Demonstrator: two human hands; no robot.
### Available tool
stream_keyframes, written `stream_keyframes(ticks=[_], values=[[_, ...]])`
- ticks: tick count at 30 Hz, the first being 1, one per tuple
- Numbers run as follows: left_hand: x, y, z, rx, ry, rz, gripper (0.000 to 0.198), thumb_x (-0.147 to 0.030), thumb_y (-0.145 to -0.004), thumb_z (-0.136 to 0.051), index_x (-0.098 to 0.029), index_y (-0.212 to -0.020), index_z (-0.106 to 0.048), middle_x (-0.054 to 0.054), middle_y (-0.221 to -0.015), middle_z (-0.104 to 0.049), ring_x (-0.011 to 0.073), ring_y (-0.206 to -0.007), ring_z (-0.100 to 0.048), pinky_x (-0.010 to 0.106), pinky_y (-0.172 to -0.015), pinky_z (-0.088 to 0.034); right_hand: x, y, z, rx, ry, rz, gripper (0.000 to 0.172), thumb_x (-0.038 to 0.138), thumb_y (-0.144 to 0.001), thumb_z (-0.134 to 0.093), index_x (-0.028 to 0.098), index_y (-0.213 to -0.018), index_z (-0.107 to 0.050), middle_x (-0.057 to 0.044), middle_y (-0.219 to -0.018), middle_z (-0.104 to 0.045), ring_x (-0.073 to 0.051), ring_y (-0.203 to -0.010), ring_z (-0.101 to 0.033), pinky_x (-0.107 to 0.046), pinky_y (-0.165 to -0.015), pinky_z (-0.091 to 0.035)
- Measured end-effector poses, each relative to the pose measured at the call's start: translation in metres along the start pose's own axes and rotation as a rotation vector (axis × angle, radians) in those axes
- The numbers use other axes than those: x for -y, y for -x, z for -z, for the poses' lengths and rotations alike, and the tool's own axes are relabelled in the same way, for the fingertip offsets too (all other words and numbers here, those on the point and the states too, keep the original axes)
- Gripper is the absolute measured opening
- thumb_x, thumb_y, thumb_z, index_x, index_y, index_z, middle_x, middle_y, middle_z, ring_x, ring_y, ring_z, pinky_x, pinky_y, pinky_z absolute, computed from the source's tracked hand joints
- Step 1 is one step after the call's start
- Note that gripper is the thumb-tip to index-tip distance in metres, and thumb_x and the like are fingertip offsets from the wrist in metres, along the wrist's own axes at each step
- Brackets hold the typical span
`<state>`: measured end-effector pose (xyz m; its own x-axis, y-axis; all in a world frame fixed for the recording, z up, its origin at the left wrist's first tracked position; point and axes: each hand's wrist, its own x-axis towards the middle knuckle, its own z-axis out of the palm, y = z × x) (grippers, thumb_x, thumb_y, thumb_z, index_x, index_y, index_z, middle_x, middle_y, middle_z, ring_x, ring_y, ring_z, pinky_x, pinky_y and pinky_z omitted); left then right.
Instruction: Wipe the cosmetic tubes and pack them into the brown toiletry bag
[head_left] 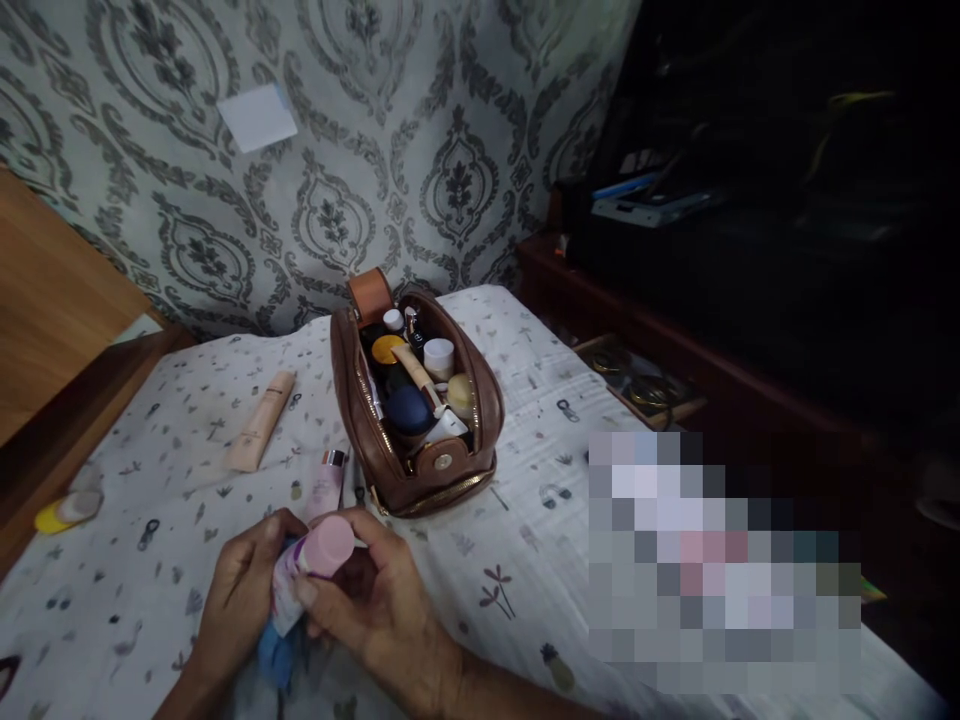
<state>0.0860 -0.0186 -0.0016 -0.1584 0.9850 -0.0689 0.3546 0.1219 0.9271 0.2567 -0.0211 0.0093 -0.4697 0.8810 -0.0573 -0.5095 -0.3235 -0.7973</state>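
A white and purple tube with a pink cap (330, 548) is tilted between my two hands. My right hand (397, 610) grips it near the cap, with thumb and fingers on either side. Bunched around the tube's lower part is a blue cloth (276, 655), and my left hand (244, 580) closes on it against the tube. Just beyond my hands lies a pink tube with a silver cap (328, 480). Behind that stands a brown toiletry bag (491, 400), unzipped, packed with jars, tubes and a dark blue round-lidded container (408, 410).
A beige tube (262, 420) rests left of the bag on the patterned white sheet (180, 440). Farther left is a yellow and white item (69, 510). Wooden furniture borders the left. A dark red ledge with an open drawer (637, 380) is at right, beside a pixelated area.
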Motion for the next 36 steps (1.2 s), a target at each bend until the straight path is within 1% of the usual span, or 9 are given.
stream_keyframes(ticks=[2,5,12,17,21,26,30,33,36], values=[[-0.002,-0.002,0.0,-0.056,-0.028,-0.022,0.058,-0.072,-0.084,-0.055,-0.017,-0.067,-0.062,-0.002,-0.05,-0.058,0.0136,-0.045,-0.053,0.022,-0.044,-0.045,0.003,0.002,0.002,0.0,0.047,0.059,0.047,0.051,-0.077,-0.075,0.022,-0.109,-0.057,0.002,-0.082,-0.058,-0.008,-0.063,-0.054,-0.02,-0.059,-0.046],[-0.007,-0.003,-0.001,-0.051,-0.052,-0.018,0.063,-0.076,-0.084,-0.049,-0.017,-0.065,-0.062,-0.002,-0.048,-0.057,0.0141,-0.045,-0.052,0.023,-0.045,-0.045,0.004,0.003,0.004,0.016,0.093,0.14,0.047,0.052,-0.086,-0.067,0.021,-0.12,-0.056,0.0,-0.091,-0.059,-0.008,-0.064,-0.056,-0.022,-0.061,-0.048],[-0.013,-0.005,-0.001,-0.095,-0.084,-0.037,0.064,-0.078,-0.082,-0.048,-0.017,-0.067,-0.064,-0.001,-0.052,-0.06,0.0164,-0.051,-0.054,0.026,-0.052,-0.048,0.006,0.001,0.006,-0.037,0.293,0.323,0.034,0.044,-0.085,-0.07,0.021,-0.11,-0.067,-0.003,-0.097,-0.06,-0.014,-0.083,-0.059,-0.026,-0.072,-0.052],[-0.015,-0.008,-0.002,-0.104,-0.163,-0.109,0.063,-0.075,-0.087,-0.043,-0.017,-0.073,-0.065,0.002,-0.063,-0.066,0.0182,-0.06,-0.059,0.027,-0.061,-0.049,0.004,0.0,0.009,-0.055,0.419,0.37,0.028,0.039,-0.087,-0.068,0.02,-0.108,-0.068,-0.002,-0.092,-0.062,-0.014,-0.082,-0.058,-0.025,-0.073,-0.048],[-0.012,-0.01,0.001,-0.193,-0.3,-0.257,0.051,-0.062,-0.095,-0.041,-0.019,-0.083,-0.066,0.003,-0.076,-0.068,0.0198,-0.074,-0.064,0.028,-0.07,-0.05,0.001,0.0,0.009,-0.083,0.493,0.376,0.026,0.036,-0.087,-0.068,0.019,-0.107,-0.066,-0.002,-0.093,-0.064,-0.014,-0.082,-0.059,-0.026,-0.075,-0.048],[-0.007,-0.006,0.01,-0.346,-0.611,-0.608,0.029,-0.04,-0.098,-0.045,-0.019,-0.097,-0.066,0.006,-0.089,-0.07,0.022,-0.088,-0.064,0.032,-0.082,-0.048,0.0,0.003,0.007,-0.092,0.572,0.366,0.021,0.037,-0.085,-0.068,0.019,-0.097,-0.063,-0.001,-0.088,-0.063,-0.013,-0.077,-0.059,-0.026,-0.072,-0.048],[-0.013,0.006,0.008,-0.24,-0.631,-0.829,0.023,-0.027,-0.1,-0.041,-0.019,-0.108,-0.061,0.006,-0.095,-0.068,0.0198,-0.089,-0.063,0.031,-0.082,-0.049,-0.007,0.001,0.009,-0.105,0.633,0.351,0.022,0.039,-0.087,-0.065,0.019,-0.095,-0.059,-0.002,-0.088,-0.062,-0.014,-0.079,-0.059,-0.026,-0.071,-0.048],[-0.018,0.011,0.001,-0.122,-0.677,-0.98,0.028,-0.033,-0.101,-0.041,-0.017,-0.118,-0.057,0.009,-0.101,-0.068,0.0212,-0.092,-0.063,0.032,-0.083,-0.05,-0.013,-0.003,0.011,-0.134,0.597,0.348,0.023,0.041,-0.087,-0.064,0.019,-0.093,-0.056,-0.001,-0.084,-0.06,-0.014,-0.076,-0.058,-0.026,-0.068,-0.049],[-0.019,0.01,-0.002,-0.116,-0.78,-1.074,0.033,-0.037,-0.102,-0.04,-0.016,-0.122,-0.056,0.01,-0.099,-0.069,0.0222,-0.091,-0.064,0.032,-0.081,-0.051,-0.015,-0.005,0.013,-0.164,0.549,0.32,0.027,0.044,-0.086,-0.065,0.019,-0.09,-0.055,-0.001,-0.082,-0.06,-0.014,-0.074,-0.058,-0.026,-0.067,-0.049]])
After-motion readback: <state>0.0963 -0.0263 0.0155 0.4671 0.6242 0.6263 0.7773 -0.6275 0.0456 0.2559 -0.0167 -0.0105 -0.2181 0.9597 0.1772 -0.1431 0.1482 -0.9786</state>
